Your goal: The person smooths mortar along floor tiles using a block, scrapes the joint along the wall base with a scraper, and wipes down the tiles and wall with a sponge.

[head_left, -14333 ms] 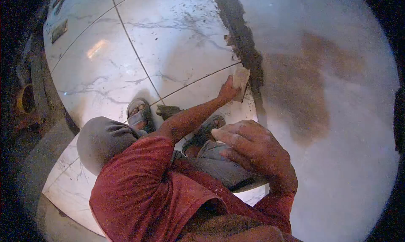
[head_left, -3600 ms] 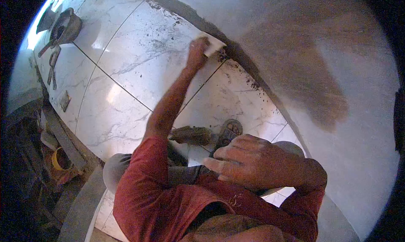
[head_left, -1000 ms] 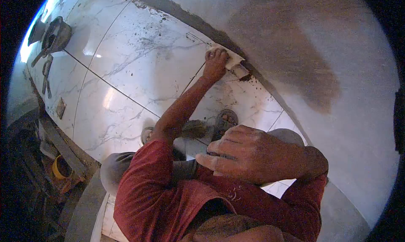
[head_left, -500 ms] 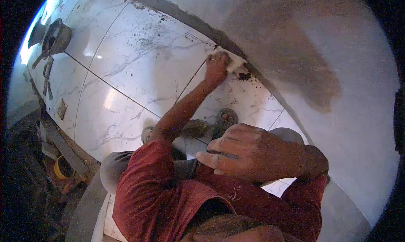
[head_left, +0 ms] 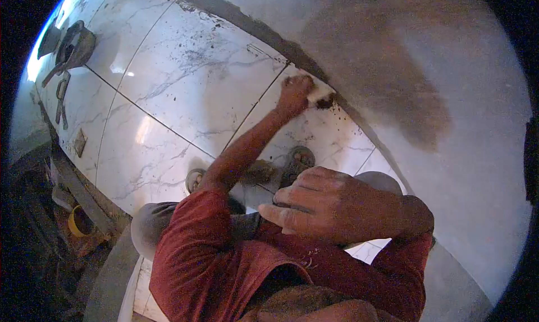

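My left hand reaches out to the floor beside the wall, its fingers closed on a whitish cloth pressed to the marbled tile. Dark crumbly dirt lies at the cloth's far end. Whether the cloth is really a sponge is hard to tell. My right hand hangs in front of my chest near the right knee, back upward. Its fingers are stretched out, dusted with pale powder, and hold nothing.
Dark specks dot the white floor tiles along the wall. A dark pan-like container and a long-handled metal tool are at upper left. A small tile piece, planks and a yellow round thing lie at left.
My left hand has moved slightly right and down along the wall edge with the cloth. My right hand stays almost where it was.
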Tool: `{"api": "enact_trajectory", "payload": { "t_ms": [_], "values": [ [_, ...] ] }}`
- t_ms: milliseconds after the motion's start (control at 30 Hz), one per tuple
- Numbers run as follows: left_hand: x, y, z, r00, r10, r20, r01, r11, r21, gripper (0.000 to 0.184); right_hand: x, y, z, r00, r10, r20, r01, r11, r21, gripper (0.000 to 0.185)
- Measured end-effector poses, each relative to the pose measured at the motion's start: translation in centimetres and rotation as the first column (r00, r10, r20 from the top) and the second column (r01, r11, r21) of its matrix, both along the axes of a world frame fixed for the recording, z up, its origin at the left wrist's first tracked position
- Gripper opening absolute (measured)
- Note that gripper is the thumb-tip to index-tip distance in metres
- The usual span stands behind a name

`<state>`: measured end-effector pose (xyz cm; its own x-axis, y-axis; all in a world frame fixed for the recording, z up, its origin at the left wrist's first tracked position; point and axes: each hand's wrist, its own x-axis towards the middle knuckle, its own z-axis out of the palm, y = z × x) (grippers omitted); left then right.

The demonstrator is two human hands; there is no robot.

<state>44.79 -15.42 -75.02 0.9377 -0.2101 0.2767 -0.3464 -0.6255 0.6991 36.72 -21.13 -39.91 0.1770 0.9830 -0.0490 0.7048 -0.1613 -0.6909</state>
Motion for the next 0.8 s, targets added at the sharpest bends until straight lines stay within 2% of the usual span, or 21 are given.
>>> {"api": "enact_trajectory", "payload": {
  "t_ms": [33, 167, 233, 367, 433, 467, 533, 567, 633, 667, 733, 800],
  "values": [
    [0.4, 0.9, -0.1, 0.995, 0.066, 0.075, -0.067, 0.998, 0.018, 0.040, -0.1, -0.1, 0.1, 1.000, 0.000, -0.001, 0.000, 1.000, -0.003, 0.043],
    [1.6, 1.9, -0.2, 0.994, 0.104, 0.026, -0.105, 0.993, 0.048, 0.039, 0.1, -0.1, 0.3, 1.000, 0.004, -0.015, -0.004, 1.000, -0.026, 0.042],
    [1.9, 1.2, 0.6, 0.974, -0.012, -0.227, 0.010, 1.000, -0.008, 0.039, 0.2, 0.0, 0.1, 1.000, 0.001, -0.026, -0.002, 0.999, -0.043, 0.042],
    [1.6, 0.6, -0.3, 0.974, 0.020, -0.226, -0.044, 0.994, -0.103, 0.039, 0.6, 0.9, 0.4, 0.997, -0.029, -0.075, 0.024, 0.997, -0.074, 0.042],
    [0.1, -1.0, -1.0, 0.935, -0.203, -0.290, 0.117, 0.951, -0.287, 0.035, 0.7, 1.4, 0.3, 0.998, -0.007, -0.061, 0.003, 0.998, -0.070, 0.042],
    [-1.1, -2.3, -1.9, 0.938, -0.195, -0.285, 0.111, 0.952, -0.286, 0.035, 0.7, 1.7, 0.2, 0.999, 0.004, -0.053, -0.008, 0.998, -0.069, 0.042],
    [-2.9, -4.8, -2.2, 0.981, -0.164, -0.108, 0.144, 0.975, -0.172, 0.033, 0.6, 2.2, 0.4, 1.000, 0.010, -0.002, -0.011, 0.997, -0.077, 0.042],
    [-3.2, -5.0, -1.7, 0.982, -0.159, -0.103, 0.139, 0.974, -0.181, 0.033, 0.5, 2.3, 0.5, 0.999, 0.015, 0.035, -0.012, 0.996, -0.084, 0.042],
    [-2.9, -3.5, -0.4, 0.991, 0.020, -0.133, -0.061, 0.948, -0.313, 0.035, 0.1, 1.9, 0.8, 1.000, 0.005, 0.014, -0.004, 0.996, -0.094, 0.043],
    [-2.1, -2.2, 0.5, 0.991, 0.016, -0.134, -0.058, 0.948, -0.312, 0.035, -0.1, 1.7, 0.8, 1.000, -0.018, -0.017, 0.016, 0.995, -0.096, 0.043],
    [0.0, 0.4, 1.1, 0.962, 0.209, -0.177, -0.245, 0.945, -0.217, 0.037, -0.3, 1.5, 1.0, 0.999, -0.039, -0.021, 0.038, 0.998, -0.056, 0.043],
    [1.1, 1.1, -0.7, 0.975, 0.150, -0.166, -0.184, 0.960, -0.209, 0.036, -0.4, 1.5, 1.0, 0.999, -0.046, -0.018, 0.046, 0.999, -0.018, 0.043]
  ]
}}
